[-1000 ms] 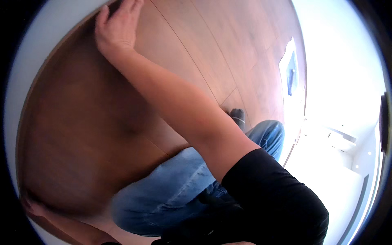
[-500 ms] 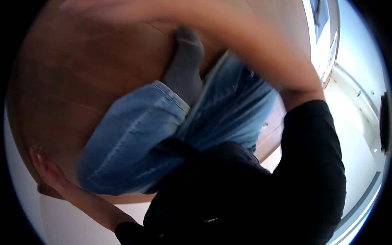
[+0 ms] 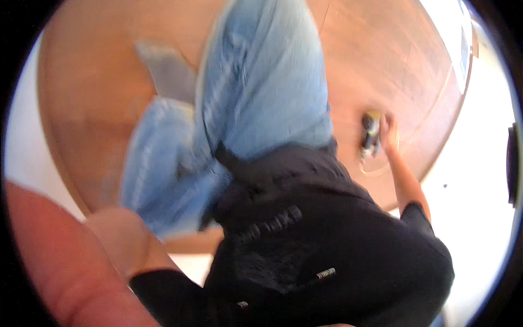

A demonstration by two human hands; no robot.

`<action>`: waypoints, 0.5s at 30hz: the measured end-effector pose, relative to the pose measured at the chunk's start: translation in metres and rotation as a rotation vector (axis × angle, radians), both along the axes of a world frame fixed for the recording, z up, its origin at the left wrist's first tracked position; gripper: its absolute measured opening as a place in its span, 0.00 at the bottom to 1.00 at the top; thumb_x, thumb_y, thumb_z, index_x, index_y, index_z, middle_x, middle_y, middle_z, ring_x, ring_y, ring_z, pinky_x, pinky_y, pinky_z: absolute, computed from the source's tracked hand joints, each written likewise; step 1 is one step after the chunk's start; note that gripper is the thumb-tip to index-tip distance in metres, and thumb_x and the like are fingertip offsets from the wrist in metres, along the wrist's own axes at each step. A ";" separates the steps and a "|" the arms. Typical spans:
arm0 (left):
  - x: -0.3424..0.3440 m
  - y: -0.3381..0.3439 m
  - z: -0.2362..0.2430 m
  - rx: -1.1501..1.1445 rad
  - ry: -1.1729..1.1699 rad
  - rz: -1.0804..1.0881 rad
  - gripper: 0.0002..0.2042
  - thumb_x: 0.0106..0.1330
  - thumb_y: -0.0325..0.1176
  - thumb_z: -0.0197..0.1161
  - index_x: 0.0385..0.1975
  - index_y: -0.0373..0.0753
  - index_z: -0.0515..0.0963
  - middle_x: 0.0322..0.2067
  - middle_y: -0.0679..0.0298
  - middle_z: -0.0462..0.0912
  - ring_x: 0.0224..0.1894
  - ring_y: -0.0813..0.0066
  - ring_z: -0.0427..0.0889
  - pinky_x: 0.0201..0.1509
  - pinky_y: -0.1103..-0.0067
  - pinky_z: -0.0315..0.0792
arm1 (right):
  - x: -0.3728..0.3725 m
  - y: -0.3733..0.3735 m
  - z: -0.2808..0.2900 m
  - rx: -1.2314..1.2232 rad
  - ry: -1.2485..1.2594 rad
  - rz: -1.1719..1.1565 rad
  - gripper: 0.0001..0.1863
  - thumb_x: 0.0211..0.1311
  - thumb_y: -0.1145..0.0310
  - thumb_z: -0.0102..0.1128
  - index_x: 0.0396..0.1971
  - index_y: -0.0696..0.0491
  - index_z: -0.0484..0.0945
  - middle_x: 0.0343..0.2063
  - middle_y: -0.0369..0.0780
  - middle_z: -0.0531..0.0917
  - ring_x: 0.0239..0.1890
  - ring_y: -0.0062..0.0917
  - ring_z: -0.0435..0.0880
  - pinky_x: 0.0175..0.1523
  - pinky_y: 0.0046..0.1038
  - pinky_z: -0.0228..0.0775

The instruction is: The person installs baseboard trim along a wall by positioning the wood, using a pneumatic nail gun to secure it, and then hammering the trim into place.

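My right hand (image 3: 387, 132) is reached out low to the right, at the side of a small black-and-yellow hand-held tool (image 3: 371, 124) on or just above the floor. Blur smears its fingers, so whether they touch or grip the tool cannot be told. The tool's exact kind is also unclear. My left forearm (image 3: 60, 261) is bent up close and fills the lower left; the hand at its end lies outside the picture.
A thin pale cord (image 3: 377, 172) curves over the brown wooden floor (image 3: 370, 60) near the tool. My legs in blue jeans (image 3: 272, 82) are folded in the middle, with a grey-socked foot (image 3: 171, 73) beyond. White walls (image 3: 463, 218) border the floor.
My right arm has swung from across the top to the right, beside the tool now in view. My left hand has lifted off the floor out of sight. My legs and body have shifted.
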State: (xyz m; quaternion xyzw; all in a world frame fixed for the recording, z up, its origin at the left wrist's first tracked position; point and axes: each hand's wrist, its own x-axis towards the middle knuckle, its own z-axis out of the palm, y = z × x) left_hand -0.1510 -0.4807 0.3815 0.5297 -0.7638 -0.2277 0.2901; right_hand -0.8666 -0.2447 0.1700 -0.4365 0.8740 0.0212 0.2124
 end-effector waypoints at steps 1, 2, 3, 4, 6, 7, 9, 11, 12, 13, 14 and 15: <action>-0.015 -0.015 -0.007 -0.042 0.053 -0.032 0.21 0.78 0.34 0.53 0.62 0.24 0.72 0.61 0.43 0.77 0.65 0.56 0.75 0.73 0.64 0.65 | -0.066 0.103 -0.006 0.219 0.197 0.025 0.27 0.73 0.55 0.58 0.62 0.59 0.71 0.58 0.57 0.77 0.57 0.49 0.78 0.61 0.45 0.71; -0.028 -0.015 0.010 -0.109 0.022 -0.028 0.21 0.78 0.34 0.53 0.63 0.25 0.72 0.61 0.43 0.77 0.65 0.56 0.75 0.73 0.64 0.65 | -0.065 0.121 -0.017 0.027 0.361 0.310 0.38 0.68 0.62 0.65 0.71 0.61 0.59 0.65 0.58 0.71 0.64 0.53 0.72 0.69 0.47 0.64; -0.037 0.000 0.045 -0.162 -0.081 -0.007 0.21 0.78 0.34 0.53 0.63 0.25 0.72 0.61 0.43 0.77 0.65 0.56 0.75 0.73 0.64 0.65 | -0.005 0.076 -0.028 0.090 0.160 0.109 0.40 0.68 0.56 0.65 0.72 0.59 0.60 0.67 0.56 0.69 0.68 0.51 0.68 0.75 0.46 0.58; -0.045 -0.002 0.068 -0.189 -0.132 -0.026 0.21 0.78 0.34 0.53 0.63 0.25 0.72 0.61 0.43 0.77 0.65 0.56 0.75 0.73 0.64 0.65 | 0.024 0.067 -0.015 0.115 0.056 -0.076 0.43 0.66 0.58 0.67 0.74 0.60 0.56 0.71 0.56 0.65 0.73 0.50 0.63 0.78 0.45 0.52; -0.070 0.004 0.115 -0.276 -0.208 -0.054 0.21 0.79 0.35 0.53 0.63 0.26 0.72 0.61 0.44 0.77 0.65 0.56 0.75 0.73 0.64 0.65 | 0.005 0.104 -0.070 -0.050 -0.016 -0.135 0.47 0.65 0.58 0.69 0.75 0.60 0.53 0.72 0.56 0.61 0.74 0.51 0.60 0.78 0.43 0.51; -0.092 0.010 0.133 -0.329 -0.246 -0.111 0.21 0.79 0.35 0.53 0.63 0.26 0.72 0.61 0.44 0.77 0.65 0.56 0.75 0.73 0.64 0.65 | 0.018 0.123 -0.093 -0.062 -0.073 -0.166 0.47 0.65 0.58 0.69 0.75 0.61 0.53 0.72 0.57 0.61 0.74 0.51 0.60 0.78 0.43 0.51; -0.101 0.021 0.123 -0.407 -0.212 -0.170 0.21 0.79 0.35 0.53 0.64 0.26 0.72 0.61 0.44 0.78 0.65 0.56 0.75 0.73 0.64 0.65 | 0.031 0.133 -0.097 -0.064 -0.024 -0.157 0.47 0.65 0.57 0.68 0.75 0.61 0.52 0.72 0.57 0.61 0.74 0.51 0.60 0.78 0.43 0.52; -0.107 0.026 0.133 -0.458 -0.249 -0.185 0.21 0.79 0.36 0.53 0.64 0.27 0.71 0.61 0.44 0.78 0.65 0.56 0.76 0.73 0.63 0.65 | 0.043 0.132 -0.100 -0.077 -0.011 -0.116 0.47 0.66 0.57 0.68 0.75 0.62 0.51 0.72 0.58 0.62 0.74 0.52 0.61 0.77 0.44 0.53; -0.113 0.026 0.146 -0.501 -0.282 -0.199 0.21 0.79 0.36 0.53 0.64 0.27 0.71 0.61 0.45 0.78 0.65 0.56 0.76 0.73 0.63 0.65 | 0.047 0.133 -0.100 -0.096 -0.016 -0.106 0.47 0.66 0.57 0.67 0.75 0.62 0.51 0.72 0.58 0.62 0.74 0.52 0.61 0.77 0.44 0.53; -0.123 0.026 0.156 -0.534 -0.309 -0.224 0.21 0.79 0.36 0.53 0.64 0.27 0.71 0.61 0.45 0.78 0.65 0.56 0.76 0.73 0.63 0.65 | 0.043 0.137 -0.094 -0.111 -0.018 -0.104 0.47 0.66 0.57 0.67 0.75 0.63 0.50 0.71 0.59 0.62 0.73 0.52 0.61 0.77 0.44 0.54; -0.134 0.023 0.163 -0.573 -0.333 -0.258 0.22 0.79 0.36 0.52 0.64 0.27 0.71 0.61 0.45 0.78 0.65 0.56 0.76 0.73 0.63 0.65 | 0.041 0.143 -0.092 -0.123 -0.015 -0.113 0.47 0.66 0.56 0.67 0.75 0.63 0.50 0.71 0.59 0.62 0.73 0.52 0.61 0.77 0.44 0.54; -0.141 0.024 0.183 -0.580 -0.372 -0.262 0.22 0.79 0.36 0.52 0.65 0.28 0.71 0.61 0.45 0.78 0.65 0.56 0.76 0.73 0.63 0.65 | 0.038 0.146 -0.084 -0.115 -0.033 -0.079 0.48 0.67 0.56 0.66 0.75 0.63 0.49 0.71 0.59 0.62 0.73 0.53 0.62 0.77 0.44 0.54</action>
